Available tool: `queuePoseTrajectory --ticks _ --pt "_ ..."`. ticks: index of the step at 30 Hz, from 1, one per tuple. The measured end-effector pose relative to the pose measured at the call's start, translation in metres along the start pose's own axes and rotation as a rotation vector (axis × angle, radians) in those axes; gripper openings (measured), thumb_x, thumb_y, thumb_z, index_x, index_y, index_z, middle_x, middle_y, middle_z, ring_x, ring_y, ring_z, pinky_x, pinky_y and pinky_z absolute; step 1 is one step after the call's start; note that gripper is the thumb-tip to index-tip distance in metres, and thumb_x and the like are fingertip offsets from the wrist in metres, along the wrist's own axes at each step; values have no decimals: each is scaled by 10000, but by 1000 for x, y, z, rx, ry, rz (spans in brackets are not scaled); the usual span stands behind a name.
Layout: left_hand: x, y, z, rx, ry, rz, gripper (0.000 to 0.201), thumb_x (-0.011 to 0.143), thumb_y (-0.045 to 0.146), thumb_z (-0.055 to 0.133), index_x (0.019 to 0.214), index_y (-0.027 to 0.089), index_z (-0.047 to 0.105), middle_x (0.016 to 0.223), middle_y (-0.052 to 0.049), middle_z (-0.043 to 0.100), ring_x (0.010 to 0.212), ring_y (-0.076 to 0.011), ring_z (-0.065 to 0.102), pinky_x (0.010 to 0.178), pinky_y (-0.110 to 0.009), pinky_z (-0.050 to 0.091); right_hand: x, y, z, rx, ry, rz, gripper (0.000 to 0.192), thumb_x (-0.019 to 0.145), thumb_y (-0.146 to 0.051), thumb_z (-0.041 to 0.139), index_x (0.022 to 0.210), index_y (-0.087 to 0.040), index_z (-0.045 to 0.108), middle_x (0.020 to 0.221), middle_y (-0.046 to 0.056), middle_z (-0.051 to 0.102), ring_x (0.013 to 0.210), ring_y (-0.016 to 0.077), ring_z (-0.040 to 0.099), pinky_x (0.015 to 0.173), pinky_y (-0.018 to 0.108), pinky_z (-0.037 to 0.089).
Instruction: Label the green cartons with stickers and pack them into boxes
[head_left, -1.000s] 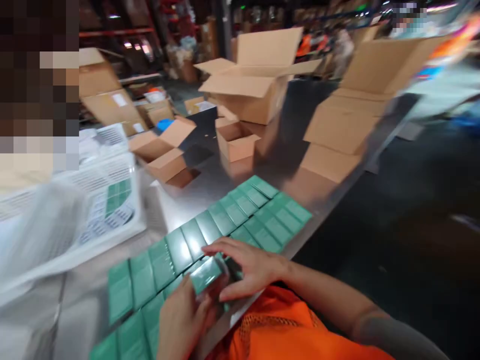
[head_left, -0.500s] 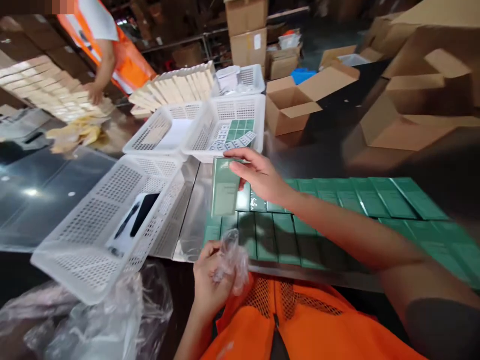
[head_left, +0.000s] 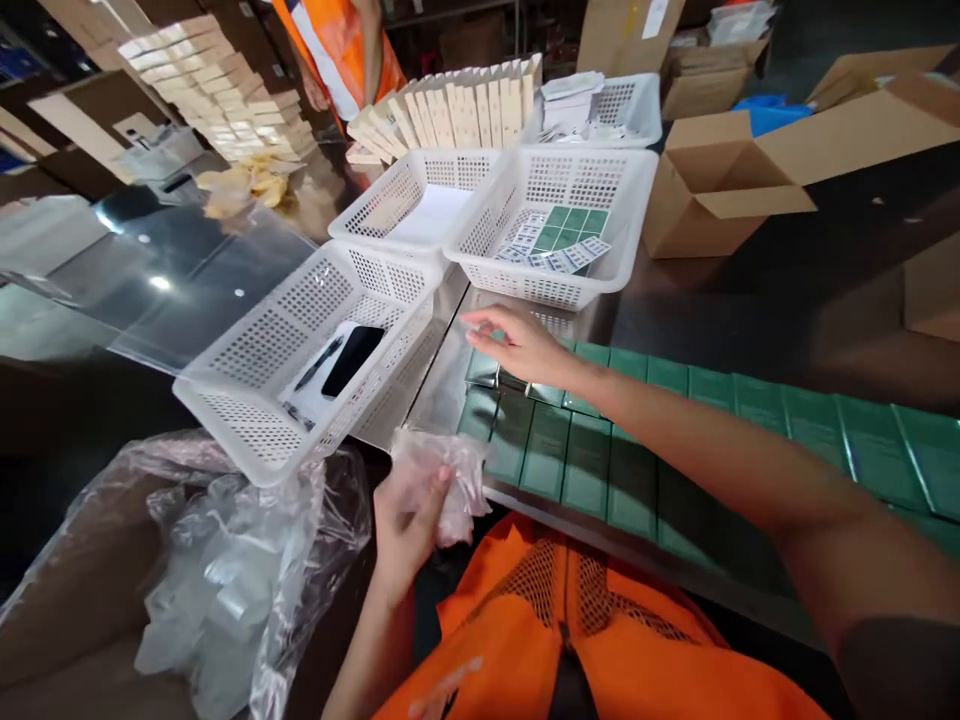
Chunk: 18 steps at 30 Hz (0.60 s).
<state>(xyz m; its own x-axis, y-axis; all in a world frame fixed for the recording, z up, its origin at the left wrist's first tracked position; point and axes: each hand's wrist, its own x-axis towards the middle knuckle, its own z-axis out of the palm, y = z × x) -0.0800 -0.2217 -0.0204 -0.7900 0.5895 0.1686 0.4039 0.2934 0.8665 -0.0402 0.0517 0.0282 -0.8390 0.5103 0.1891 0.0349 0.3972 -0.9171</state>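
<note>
My left hand [head_left: 409,525] is closed round a crumpled bunch of clear plastic film [head_left: 442,480], near the table's front edge. My right hand [head_left: 517,345] hovers over the left end of the back row of green boxes, thumb and index finger stretched out and slightly apart, with nothing visible between them. Flat green boxes [head_left: 585,465], seemingly film-wrapped, lie side by side in two rows on the metal table. My right forearm hides part of both rows.
A white basket [head_left: 247,345] holding a phone [head_left: 354,362] stands left of the rows. Behind it another basket [head_left: 469,245] contains sticker sheets and green pieces. A lined carton [head_left: 82,570] of plastic scraps sits lower left; an open cardboard box [head_left: 690,215] stands behind. A co-worker [head_left: 341,50] is beyond.
My right hand has let go of the green box it held up. My left hand still grips the plastic film, now more spread out. The view has swung left and down.
</note>
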Motion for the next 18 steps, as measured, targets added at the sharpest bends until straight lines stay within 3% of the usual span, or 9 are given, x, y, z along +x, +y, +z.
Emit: queuePoseTrajectory --ticks 3,5,7,10,15,18 --pt "21 18 9 202 -100 313 318 924 437 610 813 182 765 763 -62 733 652 -173 677 611 -260 529 -33 -38 -13 94 -266 55 533 957 -653 509 864 -206 784 682 26 699 529 144 606 535 278 433" --pt "31 31 17 344 -97 479 290 942 375 568 867 206 791 825 -76 749 711 -183 693 635 -261 502 -54 -58 -23 36 -305 18 424 864 -601 682 727 -209 769 512 -24 608 418 105 510 445 240 316" --pt "39 42 28 452 -98 558 309 952 354 533 893 216 803 826 -84 747 730 -192 694 643 -263 476 -71 -69 -33 -83 -261 -78 234 786 -379 803 629 -218 738 426 -70 524 381 77 434 431 231 240" --pt "48 49 43 499 -119 561 326 958 398 540 922 215 808 815 -84 745 739 -200 694 641 -263 451 -88 -67 -52 -225 -78 -139 200 814 -194 718 616 -220 739 474 -66 583 431 83 473 483 241 276" --pt "55 54 57 363 -132 426 334 931 451 592 844 197 791 779 -65 745 717 -199 679 630 -264 427 -119 -41 -94 -360 484 -139 169 928 -289 650 862 -217 787 750 3 756 635 156 642 609 280 421" --pt "47 69 64 98 -388 237 387 851 538 673 737 177 754 680 -42 706 628 -173 629 598 -252 431 -151 -30 -103 -558 638 -319 156 964 -257 626 902 -215 763 836 26 777 687 155 663 655 282 458"
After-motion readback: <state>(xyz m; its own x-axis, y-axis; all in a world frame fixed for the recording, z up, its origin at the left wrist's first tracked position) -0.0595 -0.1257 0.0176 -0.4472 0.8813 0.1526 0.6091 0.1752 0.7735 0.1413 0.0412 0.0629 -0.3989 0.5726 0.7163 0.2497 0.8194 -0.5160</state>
